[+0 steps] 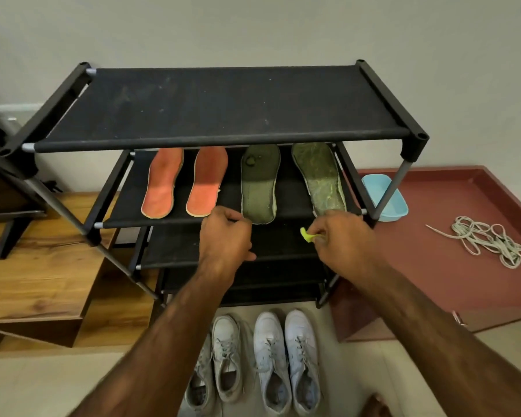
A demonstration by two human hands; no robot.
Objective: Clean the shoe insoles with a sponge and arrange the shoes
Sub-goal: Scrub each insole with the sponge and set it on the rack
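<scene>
Black fabric shelves on a tube-frame shoe rack (223, 106) stand against a pale wall. The top shelf overhangs the second shelf (229, 194), so only that shelf's front half lies open to reach, and its front rail runs just beyond both hands. On it lie four flat insoles, toes to the wall: two orange-red insoles (161, 183) at the left, a dark green insole (258, 183) and a mottled green insole (319, 179) at the right, with bare strips of fabric between them. The left hand (226, 236) sits at the front rail just left of the dark green insole's heel, knuckles up and fingers curled under; whether they grip anything cannot be told. The right hand (340, 236), back up, covers the mottled green insole's heel and pinches a small yellow-green sponge (306, 234) between thumb and fingertips. Both forearms reach forward from the bottom edge. Below them, two pairs of pale lace-up sneakers (286, 356) stand on the tiled floor. A light blue plastic basin (394, 206) sits behind the rack's right post on a maroon platform (433, 281), near loose white laces (487, 239).
</scene>
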